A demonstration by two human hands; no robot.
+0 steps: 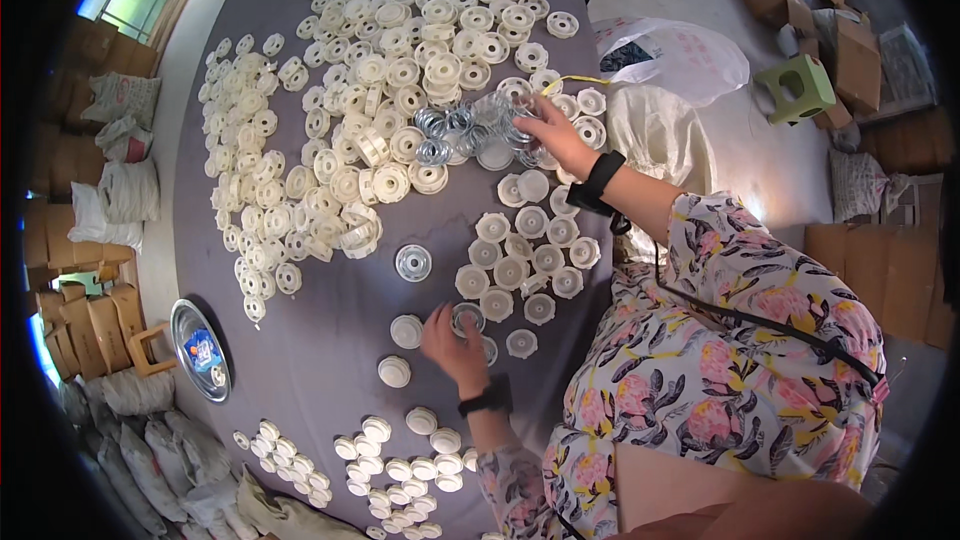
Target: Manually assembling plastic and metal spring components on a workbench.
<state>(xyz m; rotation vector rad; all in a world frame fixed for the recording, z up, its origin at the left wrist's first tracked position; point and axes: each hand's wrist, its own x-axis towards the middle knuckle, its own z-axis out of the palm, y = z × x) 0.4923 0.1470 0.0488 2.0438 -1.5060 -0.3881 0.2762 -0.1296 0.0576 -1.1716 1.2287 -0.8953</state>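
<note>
Several shiny metal coils (434, 152) lie loose beside my right hand (552, 137), against the heap of cream rings (397, 124), and I judge that a hasty pull could tangle them or roll some into that heap. My left hand (457, 352) is at a translucent disc (468, 317) between the middle of the worktop (340, 340) and its near edge; a careless sweep could push the neighbouring pale discs (510, 271) over that edge. My right fingers are bent and partly parted among the shiny pieces, though I cannot tell whether they grip any. My left fingers are slightly spread over the disc; whether they pinch it, I cannot tell.
</note>
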